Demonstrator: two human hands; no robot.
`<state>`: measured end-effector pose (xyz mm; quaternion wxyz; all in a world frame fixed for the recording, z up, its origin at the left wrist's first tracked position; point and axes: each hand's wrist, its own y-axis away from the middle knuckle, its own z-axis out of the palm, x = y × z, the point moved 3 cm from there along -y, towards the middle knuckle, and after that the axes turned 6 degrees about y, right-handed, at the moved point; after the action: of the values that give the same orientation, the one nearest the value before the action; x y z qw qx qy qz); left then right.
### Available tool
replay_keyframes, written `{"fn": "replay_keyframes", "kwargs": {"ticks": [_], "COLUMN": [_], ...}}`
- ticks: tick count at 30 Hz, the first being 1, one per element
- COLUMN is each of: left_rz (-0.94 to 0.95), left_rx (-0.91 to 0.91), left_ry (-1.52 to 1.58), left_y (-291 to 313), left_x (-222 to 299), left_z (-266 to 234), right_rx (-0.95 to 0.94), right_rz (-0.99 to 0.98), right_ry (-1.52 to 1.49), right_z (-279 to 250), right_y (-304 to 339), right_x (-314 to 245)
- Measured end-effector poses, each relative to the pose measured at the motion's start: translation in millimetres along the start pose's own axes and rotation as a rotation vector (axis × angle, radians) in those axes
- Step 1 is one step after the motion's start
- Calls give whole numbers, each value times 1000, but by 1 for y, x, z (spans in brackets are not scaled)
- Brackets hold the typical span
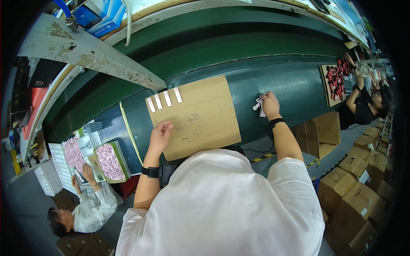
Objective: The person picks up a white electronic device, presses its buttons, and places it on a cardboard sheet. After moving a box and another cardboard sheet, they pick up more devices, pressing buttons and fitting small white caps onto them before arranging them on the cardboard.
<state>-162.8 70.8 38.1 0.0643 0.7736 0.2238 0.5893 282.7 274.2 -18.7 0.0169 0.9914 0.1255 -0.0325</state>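
Observation:
A flat cardboard sheet [212, 113] with handwritten marks lies on the green work surface in front of me. Along its far left edge stretches a row of several small white tube-like pieces with pale pink ends, one being a white piece [167, 98]. Over the sheet's left part hovers my left hand [159, 137], fingers curled in, with no object visible in them. To the right of the sheet, my right hand [270, 106] has its fingers closed at a small cluster of white-and-black pieces [257, 104]. The fingers partly hide what they pinch.
A co-worker [96, 209] at left handles pieces beside a green tray [124, 168] of pink pieces. Another person [367, 102] works at far right by a board of red-and-black pieces [335, 83]. A slanted metal post [98, 57] rises at upper left. An open carton [318, 134] stands at right.

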Motion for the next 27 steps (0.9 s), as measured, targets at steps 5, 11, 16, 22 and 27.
{"fn": "replay_keyframes", "kwargs": {"ticks": [5,11,16,22,27], "left_rz": [23,20,129,398,550], "left_rx": [-3,-15,9,-74,-55], "left_ry": [5,-24,77,260,82], "left_y": [6,17,29,59,78], "left_x": [14,50,99,183,195], "left_z": [3,3,-1,-5,-24], "right_rx": [-72,-43,-86,-343,-366], "right_rz": [-120,-58,-156,-383,-515], "right_ry": [119,-299,-976,-1458,-1431], "right_z": [-6,-30,-114,-197,-217], "right_y": [-19,-37,-16,39,58], "right_x": [-11,-57,-163,-247,-275]}}
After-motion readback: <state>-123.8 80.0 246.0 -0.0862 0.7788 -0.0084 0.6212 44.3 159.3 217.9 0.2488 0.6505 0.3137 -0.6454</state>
